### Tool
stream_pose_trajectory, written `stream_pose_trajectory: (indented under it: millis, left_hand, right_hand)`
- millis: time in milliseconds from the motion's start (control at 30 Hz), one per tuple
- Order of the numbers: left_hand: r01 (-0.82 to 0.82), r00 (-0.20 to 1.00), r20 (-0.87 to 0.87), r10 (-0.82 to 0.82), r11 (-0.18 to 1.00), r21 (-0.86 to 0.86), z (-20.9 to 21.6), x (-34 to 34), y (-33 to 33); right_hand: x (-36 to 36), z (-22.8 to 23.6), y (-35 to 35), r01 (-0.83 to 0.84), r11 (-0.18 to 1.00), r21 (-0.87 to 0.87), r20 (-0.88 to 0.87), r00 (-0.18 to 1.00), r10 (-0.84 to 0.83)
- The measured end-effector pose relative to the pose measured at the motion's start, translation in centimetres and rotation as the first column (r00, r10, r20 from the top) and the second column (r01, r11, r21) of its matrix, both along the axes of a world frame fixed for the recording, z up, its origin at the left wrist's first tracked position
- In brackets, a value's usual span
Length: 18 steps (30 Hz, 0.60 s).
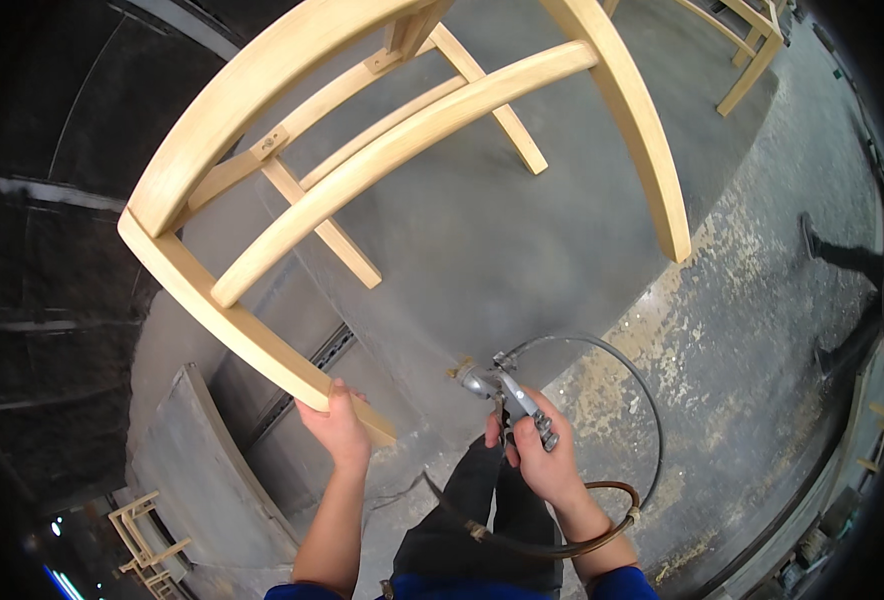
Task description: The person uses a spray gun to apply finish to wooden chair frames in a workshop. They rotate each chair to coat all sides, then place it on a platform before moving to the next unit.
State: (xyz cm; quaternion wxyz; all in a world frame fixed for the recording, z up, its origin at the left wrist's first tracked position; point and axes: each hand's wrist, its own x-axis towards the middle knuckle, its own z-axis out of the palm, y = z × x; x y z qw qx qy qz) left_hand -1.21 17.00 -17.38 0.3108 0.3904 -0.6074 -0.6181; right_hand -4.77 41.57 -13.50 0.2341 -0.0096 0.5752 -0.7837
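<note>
A pale wooden chair frame [412, 120], without a seat, fills the upper part of the view, tipped so its legs point different ways. My left hand [340, 428] is closed around the end of its near left leg [272, 352]. In my right hand [550, 455] is a metal spray gun [522, 400], its nozzle turned up and to the left, below the chair. The fingers wrap its handle; the trigger is partly hidden by them. A dark hose [652, 420] loops from the gun to the right, and a brownish hose [602, 548] passes over my right forearm.
Another wooden frame [752, 50] stands at the far right, and smaller chair frames [142, 540] are at the lower left. A curved grey panel [202, 460] rises left of me. The floor [722, 330] is blotched with residue. A person's dark-clad legs [852, 262] show at the right.
</note>
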Motion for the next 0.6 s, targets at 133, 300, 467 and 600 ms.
stream_pose_trajectory:
  millis: [133,300,467,600]
  left_hand:
    - [0.008,1.0,-0.02,-0.009,1.0,-0.022,-1.9,0.3,0.8]
    - [0.183,0.982,0.069,-0.177,0.979,-0.086,-5.0,4.3,3.0]
    - [0.466,0.854,0.206,-0.478,0.878,0.107,-8.1,8.6,4.9]
    - [0.617,0.786,0.254,-0.563,0.698,-0.363,-10.7,5.9,9.4]
  right_hand:
    - [1.3,-0.5,2.1,0.0,0.984,0.177,0.146,0.989,-0.026]
    - [4.0,-0.4,6.8,0.06,0.967,0.247,0.274,0.953,-0.129]
    - [6.5,0.5,11.7,0.234,0.922,0.31,0.247,0.916,-0.315]
    - [10.0,3.0,14.7,0.396,0.873,0.283,0.282,0.836,-0.471]
